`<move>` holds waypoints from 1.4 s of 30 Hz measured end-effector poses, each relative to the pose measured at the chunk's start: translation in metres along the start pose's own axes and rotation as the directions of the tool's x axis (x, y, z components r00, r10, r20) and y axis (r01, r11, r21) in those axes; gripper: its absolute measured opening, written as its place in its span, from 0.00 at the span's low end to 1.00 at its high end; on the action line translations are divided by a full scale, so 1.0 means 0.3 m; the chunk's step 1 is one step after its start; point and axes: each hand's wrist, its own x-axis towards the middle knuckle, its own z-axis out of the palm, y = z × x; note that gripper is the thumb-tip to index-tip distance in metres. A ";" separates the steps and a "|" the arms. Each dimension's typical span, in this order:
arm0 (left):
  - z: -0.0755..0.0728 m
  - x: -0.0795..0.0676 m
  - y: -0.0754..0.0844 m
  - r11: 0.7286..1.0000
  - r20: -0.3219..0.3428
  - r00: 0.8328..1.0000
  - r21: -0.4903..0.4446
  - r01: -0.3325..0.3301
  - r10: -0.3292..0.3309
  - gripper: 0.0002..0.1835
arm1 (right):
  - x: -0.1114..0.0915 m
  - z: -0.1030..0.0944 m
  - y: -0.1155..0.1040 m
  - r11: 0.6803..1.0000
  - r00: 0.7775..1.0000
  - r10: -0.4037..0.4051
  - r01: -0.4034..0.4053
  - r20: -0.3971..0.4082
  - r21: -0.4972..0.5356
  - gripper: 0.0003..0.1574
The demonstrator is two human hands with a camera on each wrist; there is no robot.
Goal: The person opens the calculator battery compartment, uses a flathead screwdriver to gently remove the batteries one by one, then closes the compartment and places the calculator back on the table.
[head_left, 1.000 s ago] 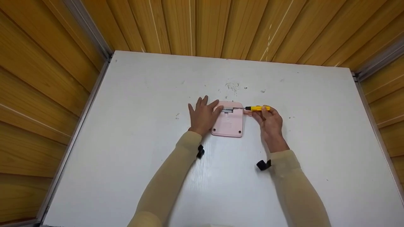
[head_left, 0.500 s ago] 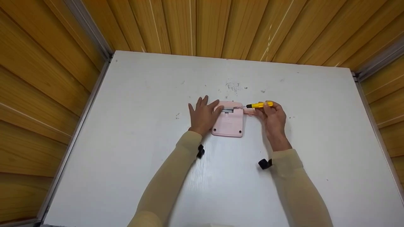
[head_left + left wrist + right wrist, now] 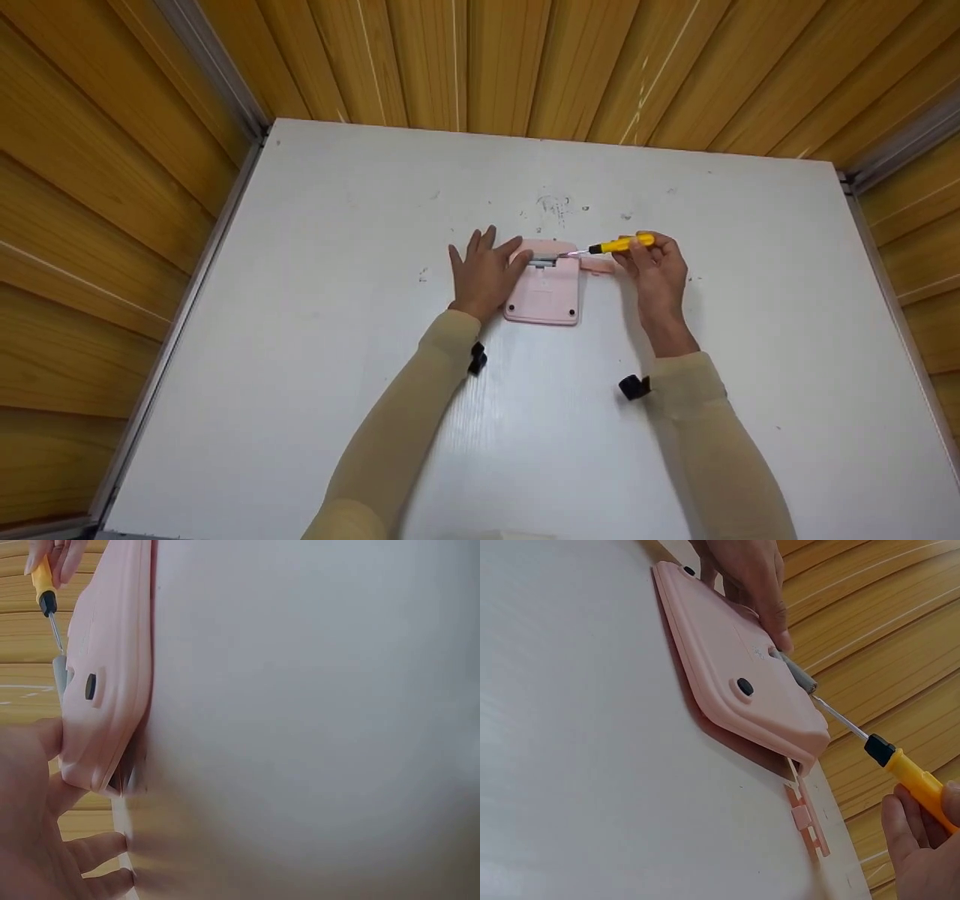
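A pink calculator (image 3: pixel 544 296) lies face down, its battery slot uncovered near the far end. In the slot sits a grey battery (image 3: pixel 544 256), whose right end sticks up above the case in the right wrist view. My left hand (image 3: pixel 484 277) rests on the calculator's left side with spread fingers, the thumb close by the battery. Between thumb and fingers my right hand (image 3: pixel 658 281) grips the yellow handle of a screwdriver (image 3: pixel 919 780). Its thin metal shaft slants down leftward, the tip right at the battery's raised end.
Just right of the calculator lies a loose pink battery cover (image 3: pixel 598 266). All of this rests on a white table (image 3: pixel 360 225) with small dark marks. Wood-patterned panels (image 3: pixel 495 67) rise behind the table and along both sides.
My right hand has moved right and slightly away from me, and the screwdriver has gone from nearly level to slanted. More of the battery cover shows. My left hand has stayed in place.
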 end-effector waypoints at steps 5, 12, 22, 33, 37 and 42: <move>-0.004 0.002 -0.002 1.000 -0.004 1.000 0.000 -0.016 0.016 0.31 | -0.011 0.004 -0.029 0.989 0.994 -0.111 0.113 0.024 -0.098 0.19; -0.003 0.003 -0.004 1.000 -0.002 1.000 -0.001 -0.022 0.022 0.31 | -0.040 0.044 -0.069 0.908 0.949 -0.279 0.310 0.144 -0.281 0.21; 0.002 0.004 -0.005 1.000 -0.005 1.000 0.011 -0.008 0.008 0.30 | -0.070 0.095 -0.077 0.763 0.876 -0.399 0.482 0.273 -0.431 0.20; -0.003 0.003 0.001 1.000 0.004 1.000 0.025 0.003 -0.003 0.30 | -0.078 0.130 -0.086 0.669 0.827 -0.445 0.561 0.343 -0.487 0.19; -0.003 0.001 0.002 0.999 0.008 1.000 0.033 -0.001 0.000 0.30 | -0.074 0.135 -0.087 0.669 0.822 -0.447 0.569 0.353 -0.478 0.19; -0.001 -0.002 -0.001 1.000 0.019 1.000 0.023 -0.005 0.005 0.31 | -0.078 0.137 -0.093 0.665 0.832 -0.427 0.555 0.355 -0.500 0.19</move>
